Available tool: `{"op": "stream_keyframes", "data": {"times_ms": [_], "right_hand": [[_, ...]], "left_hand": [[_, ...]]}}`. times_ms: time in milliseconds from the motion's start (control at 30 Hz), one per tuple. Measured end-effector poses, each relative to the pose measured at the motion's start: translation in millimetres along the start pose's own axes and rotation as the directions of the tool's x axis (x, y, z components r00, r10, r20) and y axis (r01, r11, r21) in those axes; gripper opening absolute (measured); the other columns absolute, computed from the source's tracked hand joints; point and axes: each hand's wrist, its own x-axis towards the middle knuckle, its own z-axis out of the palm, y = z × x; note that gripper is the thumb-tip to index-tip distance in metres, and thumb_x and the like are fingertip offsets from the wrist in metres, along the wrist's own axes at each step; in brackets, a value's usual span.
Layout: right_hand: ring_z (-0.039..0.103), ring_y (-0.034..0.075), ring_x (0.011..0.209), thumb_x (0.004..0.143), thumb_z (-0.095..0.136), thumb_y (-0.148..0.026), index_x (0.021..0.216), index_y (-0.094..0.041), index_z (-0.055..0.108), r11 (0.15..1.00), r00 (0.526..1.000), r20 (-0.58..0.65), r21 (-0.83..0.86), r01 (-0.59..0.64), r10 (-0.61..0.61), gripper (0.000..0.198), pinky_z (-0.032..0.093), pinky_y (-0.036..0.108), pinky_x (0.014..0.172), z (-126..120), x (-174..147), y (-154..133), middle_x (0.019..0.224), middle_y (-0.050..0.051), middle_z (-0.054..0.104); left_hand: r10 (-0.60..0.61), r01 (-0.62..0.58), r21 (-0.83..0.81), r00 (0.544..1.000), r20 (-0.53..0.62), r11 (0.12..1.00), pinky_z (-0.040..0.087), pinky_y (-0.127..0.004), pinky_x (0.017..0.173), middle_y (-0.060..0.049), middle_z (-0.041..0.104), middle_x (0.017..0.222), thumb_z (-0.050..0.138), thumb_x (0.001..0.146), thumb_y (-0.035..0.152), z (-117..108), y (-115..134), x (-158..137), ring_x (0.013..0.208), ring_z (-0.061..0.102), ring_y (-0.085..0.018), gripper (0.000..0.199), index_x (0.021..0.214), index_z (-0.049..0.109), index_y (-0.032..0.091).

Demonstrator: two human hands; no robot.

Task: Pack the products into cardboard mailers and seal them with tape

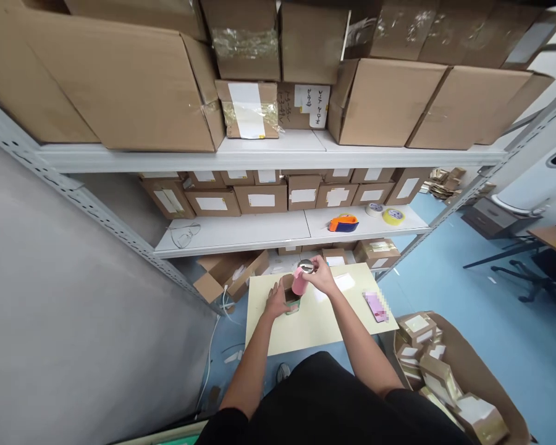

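Note:
My right hand (322, 277) is closed around the upper part of a pink bottle (299, 282) with a shiny metal-coloured lid (306, 266). The bottle is tilted over a small open box (288, 282), which is brown inside and shows some green on its near side. Whether the bottle's lower end is inside the box I cannot tell. My left hand (275, 300) grips that box from the left, its thumb along the near side. Both hands are above a pale yellow tabletop (278, 339), where white paper (345, 282) lies beyond my right wrist.
A phone (375, 307) lies at the table's right. On the shelf (241, 232) behind are an orange-and-blue tape dispenser (343, 223), tape rolls (393, 216) and glasses (185, 235). Cartons (380, 102) fill the upper shelf. A large carton (500, 383) of parcels stands at right.

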Motion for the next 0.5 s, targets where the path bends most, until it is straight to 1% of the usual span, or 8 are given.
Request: {"op": "stream_keyframes", "data": {"times_ms": [33, 100, 167, 200, 267, 400, 433, 500], "right_hand": [[0.057, 0.017, 0.073, 0.063, 0.076, -0.043, 0.097, -0.025, 0.055, 1.0, 1.0, -0.002, -0.015, 0.01, -0.01, 0.044, 0.045, 0.029, 0.069, -3.2, -0.2, -4.2, 0.083, -0.004, 0.065], [0.056, 0.017, 0.071, 0.063, 0.077, -0.046, 0.096, -0.025, 0.055, 0.999, 1.0, -0.018, -0.043, 0.015, -0.016, 0.044, 0.045, 0.029, 0.068, -9.0, -1.4, -13.3, 0.081, -0.004, 0.064], [0.056, 0.018, 0.068, 0.063, 0.079, -0.049, 0.094, -0.026, 0.055, 0.998, 0.999, -0.033, -0.059, 0.005, -0.007, 0.046, 0.044, 0.03, 0.066, -13.5, -3.8, -22.6, 0.078, -0.005, 0.063], [0.057, 0.018, 0.068, 0.063, 0.08, -0.051, 0.094, -0.026, 0.054, 0.998, 0.999, -0.04, -0.061, 0.0, -0.002, 0.046, 0.044, 0.03, 0.066, -15.1, -5.4, -27.0, 0.077, -0.005, 0.063], [0.06, 0.019, 0.068, 0.064, 0.082, -0.053, 0.091, -0.027, 0.055, 0.999, 0.999, -0.049, -0.05, -0.012, 0.01, 0.047, 0.045, 0.031, 0.067, -17.5, -8.7, -33.6, 0.075, -0.005, 0.064], [0.064, 0.021, 0.074, 0.066, 0.084, -0.053, 0.09, -0.026, 0.057, 0.997, 0.997, -0.054, 0.05, -0.054, 0.057, 0.046, 0.05, 0.035, 0.074, -25.1, -14.7, -31.8, 0.079, -0.002, 0.068], [0.065, 0.022, 0.078, 0.067, 0.085, -0.053, 0.094, -0.026, 0.058, 0.992, 0.998, -0.022, 0.116, -0.056, 0.059, 0.046, 0.052, 0.036, 0.077, -29.2, -16.2, -27.6, 0.083, 0.0, 0.069], [0.067, 0.023, 0.091, 0.069, 0.085, -0.052, 0.109, -0.025, 0.061, 0.956, 0.993, 0.112, 0.287, -0.063, 0.031, 0.054, 0.054, 0.039, 0.086, -40.2, -20.5, -15.4, 0.098, 0.004, 0.071]], "left_hand": [[-0.001, 0.001, -0.032, 1.0, -0.021, 0.999, 0.029, -0.059, 0.122, -0.023, 0.033, 0.169, 0.099, 0.041, 0.036, -5.5, 6.6, -4.9, 0.157, 0.024, -0.05, 0.142, 0.164, 0.028, 0.024], [0.033, -0.042, -0.164, 0.998, -0.055, 0.986, 0.035, -0.055, 0.12, -0.022, 0.041, 0.164, 0.096, 0.054, 0.04, -15.5, 26.1, -16.9, 0.153, 0.036, -0.044, 0.132, 0.165, 0.026, 0.024], [0.124, -0.151, -0.288, 0.986, -0.109, 0.946, 0.043, -0.052, 0.115, -0.019, 0.053, 0.155, 0.085, 0.074, 0.044, -20.2, 53.8, -29.7, 0.143, 0.052, -0.035, 0.108, 0.165, 0.029, 0.027], [0.179, -0.222, -0.302, 0.97, -0.163, 0.927, 0.045, -0.05, 0.113, -0.017, 0.055, 0.153, 0.082, 0.078, 0.043, -19.7, 69.8, -35.6, 0.141, 0.054, -0.033, 0.099, 0.163, 0.034, 0.027], [0.239, -0.305, -0.256, 0.936, -0.259, 0.917, 0.049, -0.046, 0.11, -0.014, 0.057, 0.152, 0.085, 0.075, 0.039, -13.0, 102.7, -44.6, 0.137, 0.057, -0.031, 0.09, 0.155, 0.047, 0.028], [0.197, -0.29, -0.183, 0.893, -0.404, 0.939, 0.056, -0.045, 0.102, -0.012, 0.066, 0.138, 0.092, 0.066, 0.034, 8.2, 152.4, -53.1, 0.118, 0.069, -0.029, 0.089, 0.147, 0.057, 0.026], [0.183, -0.285, -0.184, 0.883, -0.433, 0.941, 0.057, -0.045, 0.101, -0.012, 0.07, 0.132, 0.091, 0.066, 0.033, 11.4, 159.5, -54.4, 0.113, 0.07, -0.029, 0.087, 0.146, 0.059, 0.024], [0.167, -0.29, -0.218, 0.876, -0.452, 0.932, 0.058, -0.045, 0.098, -0.01, 0.075, 0.12, 0.089, 0.067, 0.033, 13.4, 168.9, -57.3, 0.104, 0.073, -0.027, 0.079, 0.141, 0.063, 0.021]]}}
